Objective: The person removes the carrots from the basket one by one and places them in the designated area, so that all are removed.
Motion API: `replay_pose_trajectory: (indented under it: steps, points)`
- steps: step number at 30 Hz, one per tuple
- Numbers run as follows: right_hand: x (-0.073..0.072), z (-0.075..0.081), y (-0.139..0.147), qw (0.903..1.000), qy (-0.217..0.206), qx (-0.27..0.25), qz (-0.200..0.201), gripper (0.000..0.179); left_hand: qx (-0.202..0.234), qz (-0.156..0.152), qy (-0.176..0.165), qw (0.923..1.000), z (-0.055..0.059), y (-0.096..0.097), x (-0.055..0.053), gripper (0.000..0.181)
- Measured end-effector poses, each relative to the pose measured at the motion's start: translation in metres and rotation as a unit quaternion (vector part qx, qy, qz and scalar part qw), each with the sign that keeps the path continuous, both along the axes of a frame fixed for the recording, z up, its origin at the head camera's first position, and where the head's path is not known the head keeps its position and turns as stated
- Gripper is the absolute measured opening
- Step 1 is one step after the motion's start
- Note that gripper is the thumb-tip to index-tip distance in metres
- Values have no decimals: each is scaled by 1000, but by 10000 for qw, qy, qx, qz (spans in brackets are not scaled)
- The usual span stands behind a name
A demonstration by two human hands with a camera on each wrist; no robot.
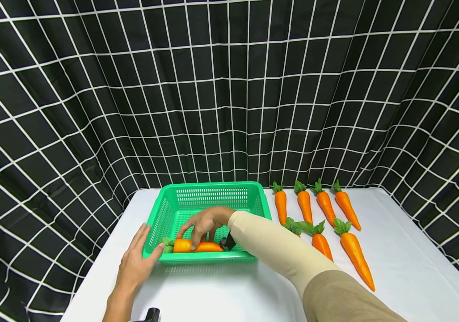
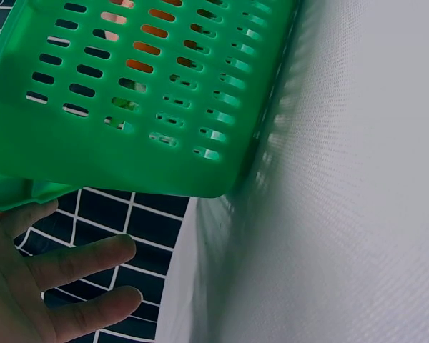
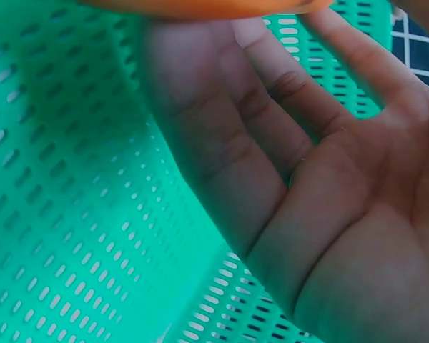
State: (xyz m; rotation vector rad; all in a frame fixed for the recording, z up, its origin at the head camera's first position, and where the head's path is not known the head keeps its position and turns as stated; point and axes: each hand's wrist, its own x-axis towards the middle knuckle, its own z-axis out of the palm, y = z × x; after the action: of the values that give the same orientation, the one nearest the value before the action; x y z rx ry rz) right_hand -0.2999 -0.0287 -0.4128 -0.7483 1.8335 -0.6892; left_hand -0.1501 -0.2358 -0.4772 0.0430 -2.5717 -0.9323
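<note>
Inside the green basket (image 1: 209, 257), along its near wall, lies an orange carrot (image 1: 212, 247) with its leafy top to the left. My right hand (image 1: 205, 223) reaches down into the basket and grips this carrot from above, thumb on the near side. In the right wrist view the carrot (image 3: 200, 8) shows at the top edge, against the fingertips. My left hand (image 1: 134, 259) rests at the basket's near left corner, thumb at the rim and fingers along the outside. The left wrist view shows straight, spread fingers (image 2: 93, 261) below the basket's rim.
Several carrots with green tops lie on the white table (image 1: 213, 295) right of the basket, in a back row (image 1: 326, 208) and a nearer row (image 1: 355, 257). My right forearm partly covers the nearer row. A black curtain (image 1: 221, 98) with white grid lines stands behind and at both sides.
</note>
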Motion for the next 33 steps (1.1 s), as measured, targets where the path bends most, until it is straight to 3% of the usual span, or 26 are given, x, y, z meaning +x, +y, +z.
replay_pose_trajectory:
  steps: [9,16,33]
  points:
    - [-2,17,6,9987,15,-486,-126,55,29,-4,110,9999,0,0,-1,71]
    - [2,27,11,9936,144,-1079,-292,58,51,7,-48,10000,1,0,0,72]
    - [21,56,49,9699,364,-2216,-941,56,-17,62,-152,9999,3,2,2,72]
